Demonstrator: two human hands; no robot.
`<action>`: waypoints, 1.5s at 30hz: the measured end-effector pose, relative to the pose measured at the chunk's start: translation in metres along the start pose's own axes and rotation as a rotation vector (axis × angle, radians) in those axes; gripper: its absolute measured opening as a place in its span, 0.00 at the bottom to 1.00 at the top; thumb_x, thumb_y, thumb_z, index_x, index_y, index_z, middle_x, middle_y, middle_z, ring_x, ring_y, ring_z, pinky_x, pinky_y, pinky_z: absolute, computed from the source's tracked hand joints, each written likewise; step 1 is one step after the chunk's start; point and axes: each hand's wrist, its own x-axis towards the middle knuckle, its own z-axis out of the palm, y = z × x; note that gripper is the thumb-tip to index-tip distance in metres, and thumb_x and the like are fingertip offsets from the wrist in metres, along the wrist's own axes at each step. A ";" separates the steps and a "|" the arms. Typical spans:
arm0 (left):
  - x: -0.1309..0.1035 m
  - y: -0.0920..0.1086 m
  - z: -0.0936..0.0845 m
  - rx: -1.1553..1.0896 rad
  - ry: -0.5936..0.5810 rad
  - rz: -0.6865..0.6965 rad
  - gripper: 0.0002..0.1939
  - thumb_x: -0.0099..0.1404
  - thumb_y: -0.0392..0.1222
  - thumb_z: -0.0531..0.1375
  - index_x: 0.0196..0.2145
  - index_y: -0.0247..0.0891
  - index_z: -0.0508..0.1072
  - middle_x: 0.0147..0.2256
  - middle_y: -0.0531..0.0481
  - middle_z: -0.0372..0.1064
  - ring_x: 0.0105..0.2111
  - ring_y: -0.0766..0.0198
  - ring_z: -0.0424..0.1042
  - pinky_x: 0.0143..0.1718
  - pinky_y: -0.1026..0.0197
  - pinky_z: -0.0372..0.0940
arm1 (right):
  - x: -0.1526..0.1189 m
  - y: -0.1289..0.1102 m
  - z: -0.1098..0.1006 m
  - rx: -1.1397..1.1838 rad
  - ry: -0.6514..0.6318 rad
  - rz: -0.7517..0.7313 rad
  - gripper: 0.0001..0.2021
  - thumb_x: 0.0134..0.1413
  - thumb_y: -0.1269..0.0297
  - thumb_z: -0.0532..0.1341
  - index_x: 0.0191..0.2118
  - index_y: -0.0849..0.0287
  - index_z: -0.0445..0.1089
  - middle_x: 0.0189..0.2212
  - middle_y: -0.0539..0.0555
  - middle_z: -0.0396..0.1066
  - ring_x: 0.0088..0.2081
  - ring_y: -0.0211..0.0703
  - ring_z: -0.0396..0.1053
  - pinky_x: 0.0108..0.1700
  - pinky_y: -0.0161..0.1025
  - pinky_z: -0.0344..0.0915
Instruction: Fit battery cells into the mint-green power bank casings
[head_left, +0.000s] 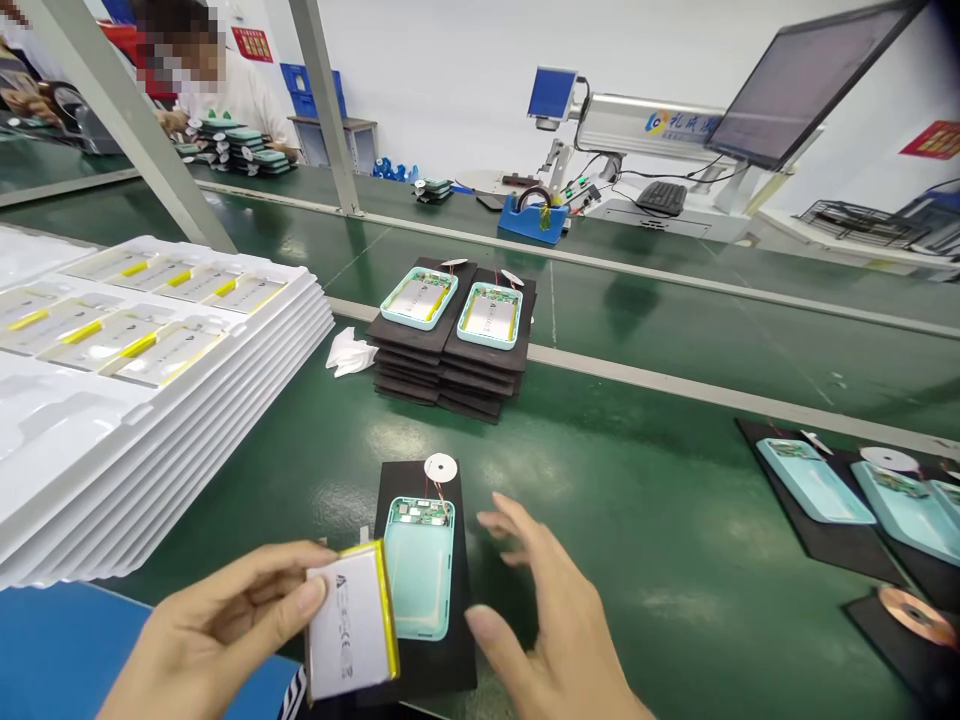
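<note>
My left hand (214,630) grips a flat silver battery cell (349,620) with a yellow edge, held just left of an open mint-green case (420,580). That case lies on a black foam pad (450,660) with a small circuit board at its top end and a white coil disc (440,467) wired to it. My right hand (555,620) hovers open to the right of the case, fingers spread, touching nothing.
A stack of white trays (150,400) holding battery cells stands at the left. A pile of black pads (450,370) with two filled cases sits ahead. More mint cases (817,480) lie at the right. A person works at the far left; a monitor (802,80) and machine stand behind.
</note>
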 end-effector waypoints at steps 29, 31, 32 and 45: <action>0.031 0.033 0.048 0.297 -0.365 -0.008 0.18 0.64 0.62 0.65 0.44 0.52 0.84 0.36 0.54 0.79 0.32 0.60 0.75 0.35 0.62 0.69 | 0.020 0.021 0.028 -0.159 -0.240 -0.203 0.60 0.45 0.53 0.77 0.73 0.60 0.38 0.70 0.66 0.55 0.73 0.63 0.49 0.71 0.64 0.58; 0.031 0.031 0.047 0.379 -0.376 0.038 0.18 0.66 0.63 0.62 0.47 0.54 0.83 0.41 0.54 0.79 0.35 0.59 0.76 0.36 0.62 0.69 | 0.020 0.021 0.029 -0.166 -0.231 -0.203 0.59 0.45 0.53 0.77 0.73 0.60 0.39 0.69 0.66 0.55 0.72 0.63 0.49 0.71 0.63 0.58; 0.031 0.030 0.046 0.425 -0.377 0.076 0.18 0.68 0.63 0.61 0.47 0.55 0.83 0.45 0.53 0.79 0.39 0.58 0.77 0.37 0.61 0.70 | 0.020 0.021 0.030 -0.171 -0.225 -0.206 0.59 0.45 0.52 0.76 0.73 0.61 0.39 0.69 0.66 0.56 0.72 0.63 0.50 0.71 0.63 0.58; 0.033 0.012 0.049 0.616 -0.315 0.323 0.16 0.70 0.60 0.61 0.50 0.57 0.80 0.64 0.53 0.65 0.65 0.44 0.62 0.63 0.40 0.63 | 0.018 0.022 0.034 -0.191 -0.161 -0.237 0.54 0.49 0.51 0.72 0.72 0.63 0.41 0.68 0.64 0.58 0.71 0.59 0.53 0.73 0.60 0.55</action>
